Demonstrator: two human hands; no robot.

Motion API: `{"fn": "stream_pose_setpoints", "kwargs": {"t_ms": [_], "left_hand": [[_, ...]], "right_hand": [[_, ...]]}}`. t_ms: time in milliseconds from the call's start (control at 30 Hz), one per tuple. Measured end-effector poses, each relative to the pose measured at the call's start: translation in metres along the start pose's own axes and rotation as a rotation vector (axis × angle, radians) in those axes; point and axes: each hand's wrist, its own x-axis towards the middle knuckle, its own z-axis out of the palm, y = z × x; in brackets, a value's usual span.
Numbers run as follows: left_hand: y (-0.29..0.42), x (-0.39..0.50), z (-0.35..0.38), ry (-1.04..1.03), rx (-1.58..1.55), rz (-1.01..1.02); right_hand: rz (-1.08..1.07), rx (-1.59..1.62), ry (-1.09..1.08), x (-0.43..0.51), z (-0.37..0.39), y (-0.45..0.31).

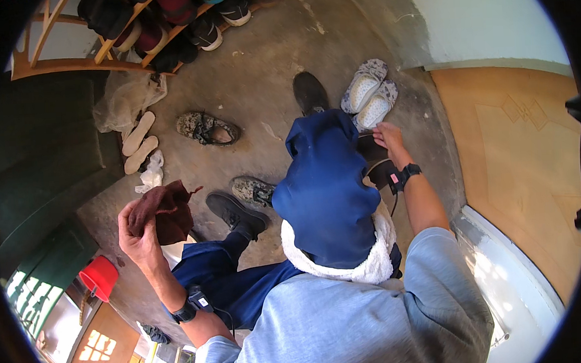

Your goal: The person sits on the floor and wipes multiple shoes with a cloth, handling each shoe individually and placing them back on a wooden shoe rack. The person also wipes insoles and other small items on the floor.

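Note:
My left hand (143, 238) grips a dark red-brown cloth (161, 213), which hangs over the floor at the left. My right hand (389, 139) is at the right, its fingers bent, close to the toe of a dark shoe (371, 150); whether it touches or holds anything there I cannot tell. Dark blue trousers (327, 179) cover my raised right leg, and a white fleecy cloth (342, 272) lies around it near my waist. Two camouflage shoes stand on the floor, one further off (208, 128) and one (254, 191) beside my black left shoe (238, 214).
A wooden shoe rack (82, 66) holding several shoes stands at the top left. Patterned slippers (369, 93) lie near the right wall. Pale insoles (140, 142) and a clear plastic bag (128, 101) lie at the left, with a red bucket (100, 278) below. A wooden door (516, 169) is at the right.

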Motion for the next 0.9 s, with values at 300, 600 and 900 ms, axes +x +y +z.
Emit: {"fn": "stream_pose_setpoints", "kwargs": {"t_ms": [300,600,900], "left_hand": [[-0.009,0.005,0.009,-0.014,0.102,-0.030],[-0.007,0.003,0.023,-0.057,0.064,-0.083],[0.009,0.005,0.030,-0.033,0.138,-0.051]], "right_hand": [[-0.165,-0.348,0.324,0.081,0.050,-0.043],[0.090,0.894,-0.106,0.160,0.053,-0.071],[-0.128,1.176,-0.286,0.110,0.067,-0.147]]}}
